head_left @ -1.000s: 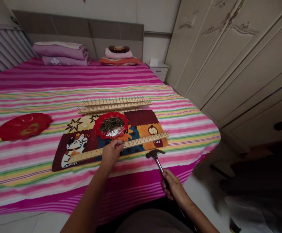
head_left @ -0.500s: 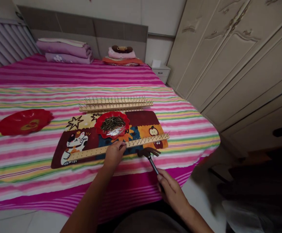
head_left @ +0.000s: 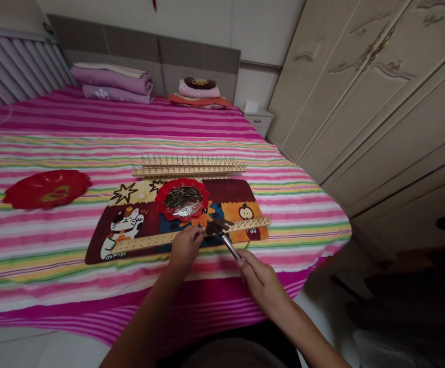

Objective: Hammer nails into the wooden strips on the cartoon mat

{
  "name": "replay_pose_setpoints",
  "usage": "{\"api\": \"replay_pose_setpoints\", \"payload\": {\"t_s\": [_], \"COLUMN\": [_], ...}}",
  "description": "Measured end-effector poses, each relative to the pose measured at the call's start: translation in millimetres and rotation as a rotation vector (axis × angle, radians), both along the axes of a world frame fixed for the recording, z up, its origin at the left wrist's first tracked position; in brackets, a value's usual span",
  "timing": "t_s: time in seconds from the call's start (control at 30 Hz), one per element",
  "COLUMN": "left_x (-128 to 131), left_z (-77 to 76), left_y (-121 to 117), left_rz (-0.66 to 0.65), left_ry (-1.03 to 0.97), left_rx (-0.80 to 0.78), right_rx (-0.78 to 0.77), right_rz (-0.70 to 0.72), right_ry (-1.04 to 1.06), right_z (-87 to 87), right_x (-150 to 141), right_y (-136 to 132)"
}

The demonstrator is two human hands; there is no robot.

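Note:
My left hand (head_left: 185,246) rests on a long wooden strip (head_left: 145,242) that lies across a cartoon mat (head_left: 130,225), its fingers pinched together at the strip's middle, probably on a nail too small to make out. My right hand (head_left: 258,278) is closed round the handle of a small hammer (head_left: 222,234). The hammer's dark head hovers just right of my left fingertips, over the strip. The right half of the strip carries a row of upright nails. A red plate (head_left: 182,199) heaped with loose nails sits on the mat just behind the strip.
Two more nailed wooden strips (head_left: 189,166) lie beyond the mat. A second red plate (head_left: 48,188) lies at the left on the striped bedspread (head_left: 92,133). Folded blankets (head_left: 113,82) and pillows (head_left: 199,92) sit at the headboard. A cream wardrobe (head_left: 379,87) stands to the right.
My right hand has swung the hammer up and to the left, from beside the strip's right end to just beside my left fingers. My left hand has stayed on the strip.

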State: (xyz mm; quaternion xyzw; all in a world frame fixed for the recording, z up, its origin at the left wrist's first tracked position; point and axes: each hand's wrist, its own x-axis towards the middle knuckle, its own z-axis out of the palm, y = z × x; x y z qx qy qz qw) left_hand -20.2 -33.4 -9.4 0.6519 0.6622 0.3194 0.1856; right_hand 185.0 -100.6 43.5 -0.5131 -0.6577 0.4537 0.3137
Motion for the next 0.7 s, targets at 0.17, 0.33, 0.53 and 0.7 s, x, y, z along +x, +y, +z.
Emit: {"api": "replay_pose_setpoints", "payload": {"t_s": [0.17,0.33,0.53,0.7], "left_x": [-2,-19,-22,-10], "left_z": [0.4,23.0,40.4,31.6], "left_y": [-4,8,71,107], "left_rz": [0.005,0.107,0.120,0.144], "left_ry": [-0.092,-0.072,0.242,0.310], "left_rx": [-0.036,0.005,-0.042,-0.215], "right_rx": [-0.181,-0.380,-0.519,-0.561], "right_rz": [-0.172,-0.336,-0.439,-0.395], "right_ry": [0.096,0.252,0.402,0.420], "right_z": [-29.7,-82.7,-101.0,-103.7], "right_x": [31,48,48,49], "right_y": [-30,-46,-41,-38]}}
